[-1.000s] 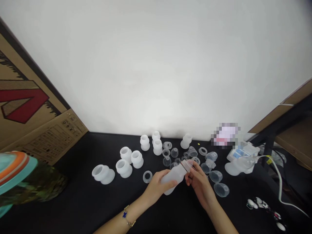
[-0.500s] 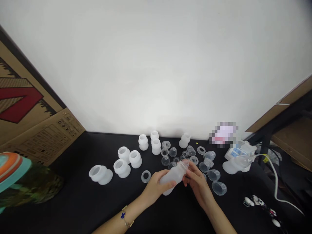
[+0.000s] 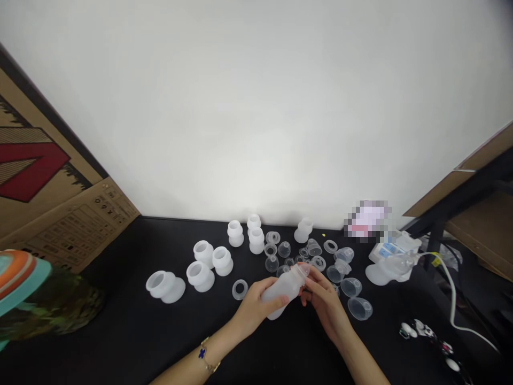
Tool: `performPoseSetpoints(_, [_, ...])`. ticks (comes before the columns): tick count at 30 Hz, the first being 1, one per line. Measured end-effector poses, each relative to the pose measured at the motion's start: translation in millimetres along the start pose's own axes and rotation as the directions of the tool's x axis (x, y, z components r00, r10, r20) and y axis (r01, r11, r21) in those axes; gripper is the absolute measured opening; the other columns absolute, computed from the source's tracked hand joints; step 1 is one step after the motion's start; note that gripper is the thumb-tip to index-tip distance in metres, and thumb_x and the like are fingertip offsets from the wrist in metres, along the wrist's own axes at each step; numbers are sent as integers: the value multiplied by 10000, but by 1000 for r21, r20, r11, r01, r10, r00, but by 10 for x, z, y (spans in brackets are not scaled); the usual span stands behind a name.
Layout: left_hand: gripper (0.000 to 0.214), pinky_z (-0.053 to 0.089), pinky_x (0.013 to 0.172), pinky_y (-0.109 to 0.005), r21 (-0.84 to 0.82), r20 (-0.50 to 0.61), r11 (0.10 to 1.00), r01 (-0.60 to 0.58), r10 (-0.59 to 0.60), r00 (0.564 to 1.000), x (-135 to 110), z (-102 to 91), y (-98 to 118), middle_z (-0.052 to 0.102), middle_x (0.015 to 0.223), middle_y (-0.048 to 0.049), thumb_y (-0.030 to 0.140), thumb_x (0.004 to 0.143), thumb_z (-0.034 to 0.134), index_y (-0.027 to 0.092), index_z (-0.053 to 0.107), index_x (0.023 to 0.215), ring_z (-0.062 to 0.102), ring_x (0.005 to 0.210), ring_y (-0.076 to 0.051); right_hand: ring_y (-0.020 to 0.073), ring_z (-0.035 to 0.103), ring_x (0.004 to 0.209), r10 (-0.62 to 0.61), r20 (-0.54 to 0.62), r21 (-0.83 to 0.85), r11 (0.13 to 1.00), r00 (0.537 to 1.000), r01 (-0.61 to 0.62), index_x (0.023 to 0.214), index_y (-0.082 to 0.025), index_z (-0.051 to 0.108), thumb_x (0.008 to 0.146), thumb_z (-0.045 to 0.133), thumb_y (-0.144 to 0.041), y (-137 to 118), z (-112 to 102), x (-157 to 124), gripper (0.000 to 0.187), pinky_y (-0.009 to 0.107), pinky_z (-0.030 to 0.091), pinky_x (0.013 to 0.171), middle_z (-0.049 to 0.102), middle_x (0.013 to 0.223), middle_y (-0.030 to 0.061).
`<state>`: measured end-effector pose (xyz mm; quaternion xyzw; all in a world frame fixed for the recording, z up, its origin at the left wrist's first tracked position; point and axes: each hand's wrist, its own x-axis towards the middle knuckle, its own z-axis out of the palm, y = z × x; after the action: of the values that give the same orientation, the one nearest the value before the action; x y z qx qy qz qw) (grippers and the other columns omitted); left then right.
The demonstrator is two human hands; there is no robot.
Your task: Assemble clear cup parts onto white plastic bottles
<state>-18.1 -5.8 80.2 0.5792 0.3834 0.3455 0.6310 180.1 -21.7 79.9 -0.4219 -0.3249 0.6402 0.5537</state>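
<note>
My left hand (image 3: 255, 306) is wrapped round the body of a frosted white bottle (image 3: 285, 289), held tilted with its neck up to the right. My right hand (image 3: 323, 297) is closed at the bottle's neck, fingers pinched on the clear collar there. Both hands hover just above the black table (image 3: 120, 331). A bracelet sits on my left wrist. A white ring (image 3: 240, 289) lies just left of my left hand.
Several white bottle bodies (image 3: 204, 264) stand at the left and back. Clear caps, rings and teats (image 3: 316, 254) lie scattered behind and right of my hands. A white device with a cable (image 3: 395, 256) is at the right. Cardboard boxes (image 3: 60, 203) lean at the left.
Almost nothing differs; the hands and bottle have stayed put while my right fingers work at the neck. The view shifted slightly.
</note>
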Motion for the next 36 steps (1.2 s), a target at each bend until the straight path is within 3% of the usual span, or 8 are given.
performPoseSetpoints(4, [367, 347, 612, -235, -8, 6, 1000, 5, -5, 1000, 3, -1, -7, 606, 785, -15, 439, 802, 736, 131, 723, 1001, 490, 688, -143, 155, 578, 675, -4, -9, -8, 1000, 1000, 4, 1120, -231, 732, 745, 814, -388, -6, 0, -4, 415, 245, 458, 502, 682, 1033, 74])
performPoseSetpoints(10, [362, 336, 600, -229, -9, 9, 1000, 12, -12, 1000, 1, 5, 26, 606, 782, -10, 432, 799, 739, 137, 724, 1008, 482, 679, -137, 170, 582, 669, -3, -24, 6, 1000, 1000, 4, 1136, -195, 728, 821, 743, -432, 12, -13, 5, 395, 254, 458, 509, 685, 881, 78])
performPoseSetpoints(26, [349, 379, 634, -239, 52, 19, 999, 7, -8, 1000, -15, 13, 44, 653, 822, -14, 449, 810, 730, 164, 727, 1012, 538, 720, -165, 167, 561, 685, -46, -119, -18, 999, 992, 44, 1066, -189, 770, 846, 709, -481, 35, -23, 8, 371, 249, 438, 507, 682, 859, 72])
performPoseSetpoints(36, [383, 395, 653, -252, 85, 19, 996, 37, -39, 999, -29, 33, 31, 673, 880, -28, 465, 789, 732, 177, 726, 1042, 567, 777, -197, 199, 581, 755, -79, -184, -26, 997, 980, 76, 1078, -237, 761, 807, 735, -505, 23, -17, 26, 382, 265, 437, 506, 707, 1056, 81])
